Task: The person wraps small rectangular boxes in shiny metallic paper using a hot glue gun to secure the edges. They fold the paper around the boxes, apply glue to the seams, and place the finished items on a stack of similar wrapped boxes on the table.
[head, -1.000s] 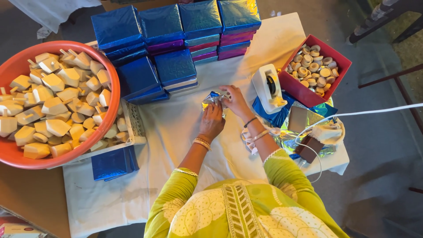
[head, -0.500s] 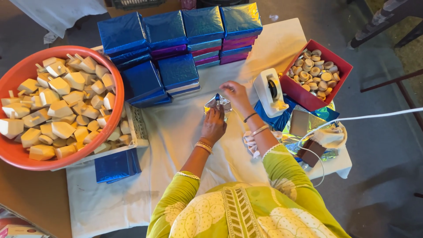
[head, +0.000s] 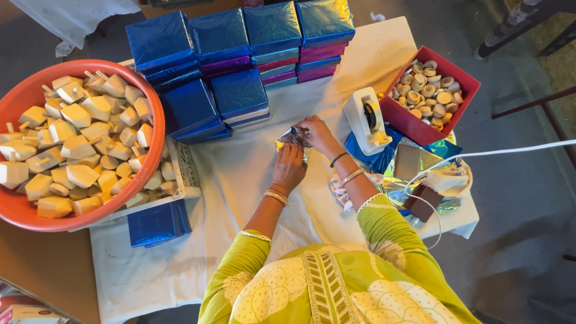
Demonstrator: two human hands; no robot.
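My left hand [head: 290,166] and my right hand [head: 316,133] meet over the white cloth [head: 240,180] in the middle of the table. Between them they hold a small shiny foil-wrapped piece [head: 290,137], silver and blue, which the fingers partly hide. Stacks of boxes wrapped in blue and purple foil [head: 240,54] stand just beyond the hands. A white tape dispenser [head: 365,119] sits right beside my right hand.
A big orange tub [head: 151,150] of wooden spinning tops [head: 78,144] fills the left side. A red box [head: 465,96] of small round wooden pieces stands at the right. Loose foil sheets [head: 420,162], a brown block and a white cord lie near the right edge.
Both hands stay on the foil piece and work it slightly; my right hand's fingers have shifted over it. The view has moved a little.
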